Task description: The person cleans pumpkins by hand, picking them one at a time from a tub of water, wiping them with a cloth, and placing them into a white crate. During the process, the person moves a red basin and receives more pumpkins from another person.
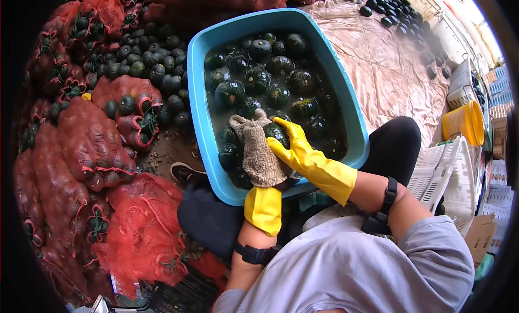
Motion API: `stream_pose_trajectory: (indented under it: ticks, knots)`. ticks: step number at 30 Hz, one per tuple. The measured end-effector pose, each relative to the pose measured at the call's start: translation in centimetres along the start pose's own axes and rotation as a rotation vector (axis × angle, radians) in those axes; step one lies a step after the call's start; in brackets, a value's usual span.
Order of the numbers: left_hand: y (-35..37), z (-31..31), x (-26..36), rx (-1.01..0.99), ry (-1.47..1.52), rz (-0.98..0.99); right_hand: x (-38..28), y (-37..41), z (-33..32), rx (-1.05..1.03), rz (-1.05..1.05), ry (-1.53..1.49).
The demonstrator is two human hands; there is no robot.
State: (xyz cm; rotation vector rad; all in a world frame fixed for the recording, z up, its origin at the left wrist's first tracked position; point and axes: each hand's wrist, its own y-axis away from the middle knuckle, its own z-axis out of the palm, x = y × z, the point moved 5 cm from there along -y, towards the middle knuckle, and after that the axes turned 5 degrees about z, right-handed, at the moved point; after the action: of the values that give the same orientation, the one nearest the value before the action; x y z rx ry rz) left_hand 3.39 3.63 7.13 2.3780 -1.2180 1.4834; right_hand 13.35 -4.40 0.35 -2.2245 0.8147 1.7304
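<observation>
Carefully, from a remote seat, I am reading the head view left to right. Red mesh sacks [97, 137] are crowding the floor, and a heap of loose squashes [157, 61] is pressing close to the left side of a blue tub [195, 107], so I am counting on little room that way. Inside the tub, other squashes [258, 79] are sitting in murky water [213, 114]. Over its near half, the left hand [262, 160] is wearing a nubby beige mitt [255, 140]; whether the fingers within are spreading or pressing together, I cannot tell. Just right of it, a dark green squash [277, 133] is resting between the two hands. I am judging it solid, hard-rinded and slippery when wet, likely to bruise or crack if dropped; a broad cupping hold around its belly, supporting from below, is looking safest. The yellow-gloved right hand [305, 150] is gripping its right side, thumb and fingers spreading apart around the rind. Farther right, the tub's raised rim is curving close beneath the forearm, and a dark-clad knee [397, 145] is bordering the near corner. Beyond, a pale sheet [386, 69] is offering the easier passage, while a white basket [435, 175] and a yellow bucket [464, 123] are bounding the far right.
</observation>
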Motion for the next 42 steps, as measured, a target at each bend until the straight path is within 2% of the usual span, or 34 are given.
stream_pose_trajectory:
  ticks: [1,2,3,4,5,6,7,8,9,10,11,12,14,15,16,18,19,21,25,27,28,29,30,31,32,33,35,36,37,38,39,41,42]
  knots:
    - [-0.5,-0.3,0.2,-0.1,-0.112,0.026,0.2,0.8,0.2,-0.074,0.201,-0.189]
    - [-0.9,-0.4,0.3,-0.187,-0.218,0.043,-0.1,1.5,-0.6,-0.137,-0.122,0.087]
    - [-1.3,-0.4,0.2,-0.255,-0.298,0.046,-1.3,2.7,-1.5,-0.111,-0.46,0.335]
    - [-1.4,-0.5,0.1,-0.285,-0.34,0.03,-0.3,1.5,-1.3,-0.264,-0.174,-0.093]
    - [-1.3,-0.7,-0.2,-0.249,-0.327,-0.053,1.2,1.4,-1.3,-0.47,0.286,-0.623]
    - [-1.0,-0.9,-0.5,-0.217,-0.314,-0.132,-1.1,1.9,-1.7,-0.4,0.828,-1.135]
    - [-1.1,-1.1,-0.8,-0.182,-0.302,-0.205,-0.6,1.2,-2.8,-0.401,0.953,-1.137]
    - [-1.4,-0.9,-0.4,-0.264,-0.433,-0.191,-3.3,1.2,-5.9,-0.164,0.874,-0.995]
    - [-1.7,-0.8,0.0,-0.345,-0.562,-0.169,-4.7,-1.4,-8.2,-0.398,0.507,-1.259]
    - [-1.1,-1.7,0.1,-0.331,-0.484,-0.177,-5.0,-3.1,-11.6,-0.385,0.185,-0.833]
    - [-0.2,-2.8,0.2,-0.311,-0.408,-0.176,-7.4,-4.3,-14.8,-0.17,-0.147,0.077]
    - [0.9,-4.2,0.2,-0.248,-0.261,-0.2,-9.7,-5.2,-18.0,0.114,-0.3,0.538]
    - [3.8,-6.2,-0.5,-0.138,-0.002,-0.289,-6.5,-8.1,-18.7,0.041,-0.433,0.21]
    - [5.4,-7.0,-1.1,-0.098,0.092,-0.343,-6.6,-7.3,-17.0,-0.124,-0.254,0.186]
    - [7.1,-7.6,-1.7,-0.067,0.156,-0.397,-6.4,-5.2,-14.5,-0.316,-0.019,0.33]
    - [9.4,-8.1,-2.7,-0.036,0.216,-0.47,-3.6,-0.7,-8.7,-0.704,0.235,0.804]
    - [10.2,-8.2,-3.0,-0.028,0.235,-0.49,-1.8,1.2,-6.1,-0.755,0.294,0.971]
    - [11.0,-8.0,-3.5,-0.017,0.258,-0.504,3.2,2.4,-1.7,-0.447,0.106,1.25]
    - [8.2,-6.6,-4.2,-0.04,0.186,-0.39,13.3,0.0,2.3,-0.63,0.36,0.975]
    - [4.9,-4.8,-4.7,-0.114,-0.048,-0.222,13.8,-3.7,1.5,-0.662,0.446,0.854]
    - [3.4,-3.8,-5.0,-0.199,-0.274,-0.141,11.5,-4.4,0.3,-0.657,0.371,0.808]
    - [2.0,-2.7,-5.6,-0.39,-0.643,-0.074,9.5,-3.4,-0.8,-0.657,0.294,0.764]
    - [1.2,-1.5,-6.2,-0.614,-1.0,0.016,12.8,-2.9,-1.3,-0.701,-0.166,0.815]
    - [0.6,-0.8,-6.4,-0.659,-1.099,0.054,12.9,-3.1,-2.1,-0.716,-0.202,0.695]
    - [-0.1,-0.7,-6.3,-0.57,-1.084,0.055,12.9,-3.2,-3.0,-0.737,-0.237,0.577]
    - [0.5,-0.4,-5.6,-0.344,-0.922,0.06,7.1,-0.9,-3.9,-0.702,0.112,0.249]
    - [2.3,-0.1,-4.3,0.076,-0.531,0.18,-4.6,3.2,-4.4,-0.389,0.664,-0.507]
    - [2.4,1.8,-5.1,0.137,-0.488,0.194,-2.4,3.4,-2.3,-0.371,0.321,-0.605]
    - [1.9,3.2,-5.9,0.198,-0.448,0.214,-2.9,2.7,-1.8,-0.287,-0.046,-0.263]
    - [0.8,2.5,-4.0,0.171,-0.245,0.188,-3.4,2.5,-1.4,-0.071,-0.362,0.096]
    - [-0.3,1.8,-2.1,0.153,-0.034,0.157,-4.3,1.3,-1.2,0.04,-0.457,0.141]
    - [-0.1,2.2,0.1,0.182,0.261,0.083,-2.3,-3.7,-1.4,0.289,-0.147,0.08]
    - [1.0,3.2,0.3,0.224,0.356,0.047,-1.9,-4.9,-1.7,0.294,-0.066,0.0]
